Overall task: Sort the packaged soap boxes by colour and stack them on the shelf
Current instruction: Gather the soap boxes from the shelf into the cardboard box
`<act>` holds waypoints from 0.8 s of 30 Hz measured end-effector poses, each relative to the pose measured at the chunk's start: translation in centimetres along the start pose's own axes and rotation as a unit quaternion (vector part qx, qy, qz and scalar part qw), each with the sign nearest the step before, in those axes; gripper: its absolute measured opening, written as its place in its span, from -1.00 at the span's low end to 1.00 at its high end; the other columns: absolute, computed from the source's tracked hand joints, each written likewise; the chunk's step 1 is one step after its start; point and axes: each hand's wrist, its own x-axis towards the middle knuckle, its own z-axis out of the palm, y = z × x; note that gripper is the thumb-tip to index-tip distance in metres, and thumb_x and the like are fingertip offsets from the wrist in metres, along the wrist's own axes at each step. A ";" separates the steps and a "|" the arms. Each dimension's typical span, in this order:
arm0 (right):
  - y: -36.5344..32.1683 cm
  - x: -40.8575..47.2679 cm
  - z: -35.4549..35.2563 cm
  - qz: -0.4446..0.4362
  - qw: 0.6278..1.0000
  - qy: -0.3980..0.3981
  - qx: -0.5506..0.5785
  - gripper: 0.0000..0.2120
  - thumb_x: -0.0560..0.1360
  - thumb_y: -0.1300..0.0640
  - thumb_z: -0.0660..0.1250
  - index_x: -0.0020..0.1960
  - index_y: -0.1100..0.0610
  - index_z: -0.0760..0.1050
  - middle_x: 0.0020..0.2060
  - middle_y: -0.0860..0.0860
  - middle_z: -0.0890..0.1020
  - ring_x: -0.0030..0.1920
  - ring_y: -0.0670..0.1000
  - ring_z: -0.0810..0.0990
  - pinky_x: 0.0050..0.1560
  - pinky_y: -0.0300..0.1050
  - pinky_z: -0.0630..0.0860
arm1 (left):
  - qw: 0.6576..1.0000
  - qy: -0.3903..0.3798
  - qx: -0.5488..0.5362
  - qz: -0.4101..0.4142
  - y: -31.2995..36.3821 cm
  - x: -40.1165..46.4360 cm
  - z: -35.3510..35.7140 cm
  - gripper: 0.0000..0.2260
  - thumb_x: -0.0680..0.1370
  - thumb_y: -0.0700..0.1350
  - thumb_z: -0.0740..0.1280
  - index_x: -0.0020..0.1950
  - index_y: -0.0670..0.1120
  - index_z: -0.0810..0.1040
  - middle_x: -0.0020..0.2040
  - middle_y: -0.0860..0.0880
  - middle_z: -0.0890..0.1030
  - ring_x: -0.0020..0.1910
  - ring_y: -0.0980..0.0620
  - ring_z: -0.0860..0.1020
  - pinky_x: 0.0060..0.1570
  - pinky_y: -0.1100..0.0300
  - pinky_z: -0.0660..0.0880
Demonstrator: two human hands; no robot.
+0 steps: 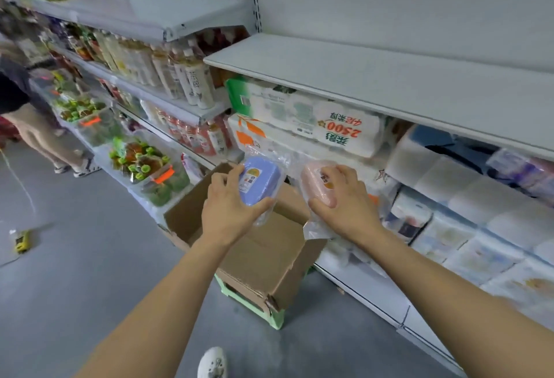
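My left hand (229, 206) grips a blue soap box (260, 181) wrapped in clear plastic, thumb on one long side and fingers on the other. A pink soap box (314, 181), also in clear plastic, is held by my right hand (343, 200), whose fingers cover its top. Both boxes hover above an open cardboard carton (263, 254) that sits on a green stool (254, 305). An empty grey shelf (374, 77) runs above and behind the boxes.
Tissue and paper-roll packs (302, 113) fill the shelves below the empty one. Bottles (186, 77) and snack tubs (144, 167) line the racks to the left. A person's legs (45, 137) stand at the far left on the grey floor. My shoe (212, 362) shows at the bottom.
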 end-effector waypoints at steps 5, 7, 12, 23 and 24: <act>-3.5 4.8 10.6 0.092 0.995 -0.033 0.027 -0.43 0.40 -0.17 0.31 0.38 -0.16 0.25 0.37 -0.05 0.29 0.26 0.14 0.42 0.10 0.03 0.45 | 0.995 -0.101 -0.004 0.012 -10.2 7.7 1.7 -0.23 0.39 0.35 0.40 0.50 0.13 0.22 0.19 0.01 0.28 0.21 -0.03 0.40 0.11 0.07 0.46; -4.7 6.2 15.1 0.146 0.987 -0.036 0.050 -0.43 0.42 -0.18 0.29 0.39 -0.15 0.25 0.39 -0.05 0.29 0.27 0.12 0.42 0.14 0.05 0.48 | 0.990 -0.142 0.000 0.016 -14.0 10.5 2.7 -0.25 0.40 0.32 0.40 0.50 0.12 0.22 0.21 0.00 0.28 0.22 -0.03 0.39 0.08 0.11 0.43; -6.0 8.8 26.1 0.258 0.962 -0.075 0.053 -0.42 0.50 -0.19 0.27 0.45 -0.09 0.21 0.40 -0.05 0.26 0.28 0.06 0.42 0.13 0.01 0.49 | 0.970 -0.236 0.054 -0.008 -22.4 15.3 7.4 -0.28 0.43 0.25 0.37 0.49 0.08 0.18 0.23 -0.04 0.28 0.19 -0.04 0.38 0.13 0.05 0.48; 1.2 11.8 43.0 0.315 0.944 -0.086 -0.048 -0.41 0.47 -0.13 0.34 0.44 -0.06 0.25 0.43 -0.02 0.22 0.29 0.12 0.36 0.15 0.06 0.50 | 0.947 -0.318 0.023 -0.039 -33.2 18.2 24.2 -0.23 0.43 0.16 0.46 0.52 -0.03 0.20 0.22 -0.09 0.24 0.23 -0.16 0.34 0.20 0.04 0.38; 1.8 11.7 44.0 0.313 0.944 -0.091 -0.057 -0.41 0.46 -0.12 0.35 0.43 -0.06 0.26 0.43 -0.01 0.21 0.27 0.15 0.37 0.12 0.08 0.50 | 0.946 -0.321 0.031 -0.031 -33.9 18.1 25.4 -0.23 0.43 0.14 0.47 0.52 -0.04 0.20 0.23 -0.10 0.25 0.23 -0.17 0.34 0.20 0.05 0.36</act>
